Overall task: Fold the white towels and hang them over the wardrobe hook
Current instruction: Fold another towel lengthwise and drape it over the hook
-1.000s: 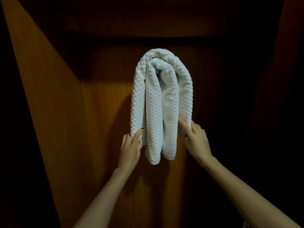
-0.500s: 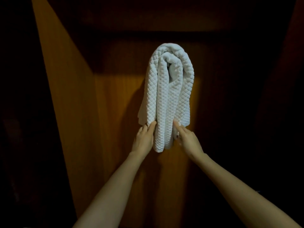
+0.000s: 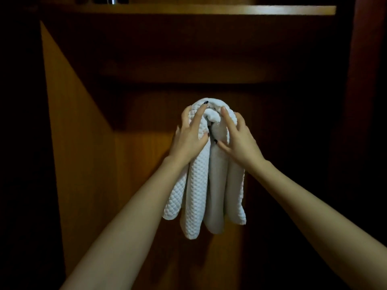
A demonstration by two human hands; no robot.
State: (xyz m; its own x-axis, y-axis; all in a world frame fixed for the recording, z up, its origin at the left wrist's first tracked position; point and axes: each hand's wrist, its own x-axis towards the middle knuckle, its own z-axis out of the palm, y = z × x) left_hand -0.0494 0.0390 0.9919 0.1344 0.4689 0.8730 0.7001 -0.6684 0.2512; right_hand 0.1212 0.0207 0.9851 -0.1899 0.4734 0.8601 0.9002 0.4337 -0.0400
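I am reaching both arms forward, and my left hand (image 3: 187, 139) and right hand (image 3: 240, 143) are meeting at the same height on the towel (image 3: 194, 195), neither one nearer than the other. My left fingers (image 3: 200, 114) are curling over the top of its bend from the left. My right thumb and fingers are pinching the inner folds from the right, just beside my left thumb. Both hands are gripping cloth, not lying flat on it.

The towel is running straight down from under my fingers, its long axis upright and its ends hanging free below my wrists. It is white and quilted, folded into several thick layers, with the loose ends uneven. The hook is hiding under the bend beneath my fingertips, so I am judging that any seating happens right there. Beyond my fingers the wooden back panel (image 3: 146, 164) is standing close behind, and a shelf (image 3: 188, 9) is running well above.
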